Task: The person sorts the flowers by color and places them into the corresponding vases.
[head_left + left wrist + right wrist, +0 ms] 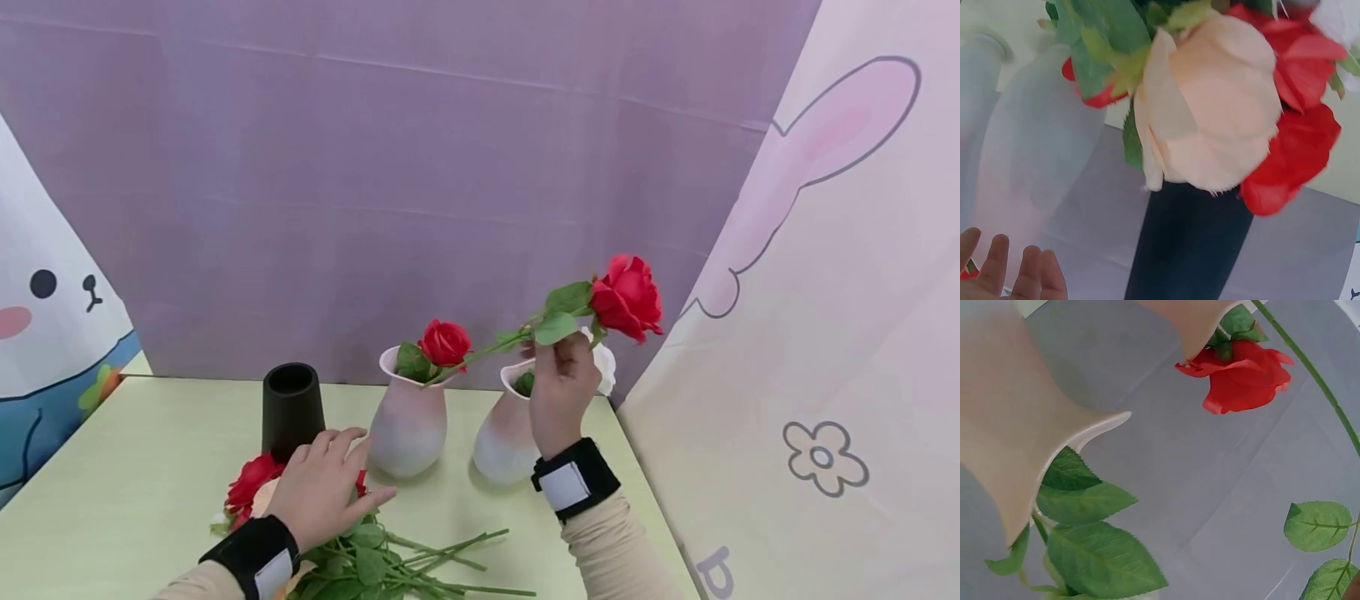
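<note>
While one red artificial rose (446, 342) already stands in the left pink ceramic vase (408, 425) at the frame's centre, the right hand (561, 392) pinches the green stem of a second red rose (627, 297) raised above the right pink vase (507, 440). Lower left, the left hand (324, 485) rests open-fingered on loose flowers (375, 558) lying on the pale green bench (135, 475). A black vase (292, 410) looks empty, so I judge the arranging partly done.

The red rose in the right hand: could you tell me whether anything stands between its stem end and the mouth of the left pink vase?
Nothing does. The right hand pinches the red rose by its stem, whose lower end already reaches the rim of the left pink vase, beside the rose standing in it.
</note>
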